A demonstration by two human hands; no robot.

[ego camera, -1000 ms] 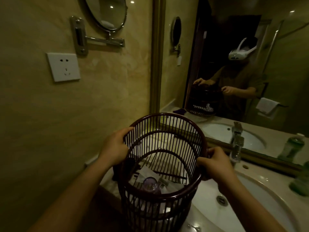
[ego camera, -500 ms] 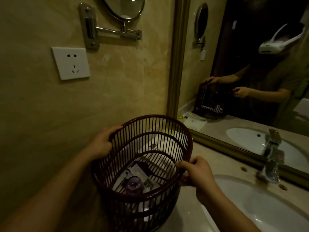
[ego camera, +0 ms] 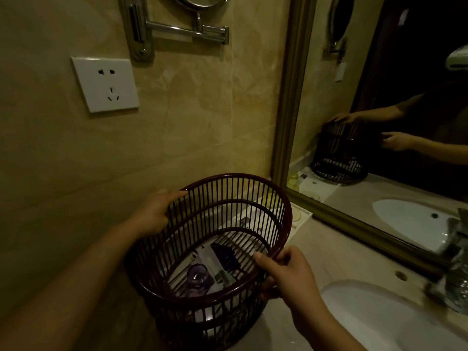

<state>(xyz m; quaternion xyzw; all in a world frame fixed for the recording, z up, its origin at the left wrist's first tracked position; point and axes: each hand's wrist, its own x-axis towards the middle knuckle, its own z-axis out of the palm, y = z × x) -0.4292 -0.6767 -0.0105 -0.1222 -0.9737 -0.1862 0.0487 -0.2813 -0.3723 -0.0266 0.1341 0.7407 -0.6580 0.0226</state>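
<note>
A dark red slatted plastic basket [ego camera: 283, 211] is at the left end of a bathroom counter, tilted toward me. My left hand [ego camera: 154, 214] grips its rim on the left side. My right hand [ego camera: 286, 274] grips the rim on the near right side, fingers curled over the edge. Inside the basket lie a purple bottle [ego camera: 197, 277] and some white paper packets [ego camera: 215, 262]. Whether the basket's base touches the counter is hidden.
A white tray [ego camera: 301, 216] lies on the counter behind the basket. A white sink basin [ego camera: 379, 320] and a blurred faucet [ego camera: 455, 262] sit at right. A framed mirror [ego camera: 379, 122] runs along the back. A wall socket [ego camera: 105, 84] and a swing-arm mirror mount [ego camera: 177, 29] hang on the left wall.
The view has swung left and down, and the basket now sits lower and further left against the wall, more tilted. Both hands keep their hold on the rim.
</note>
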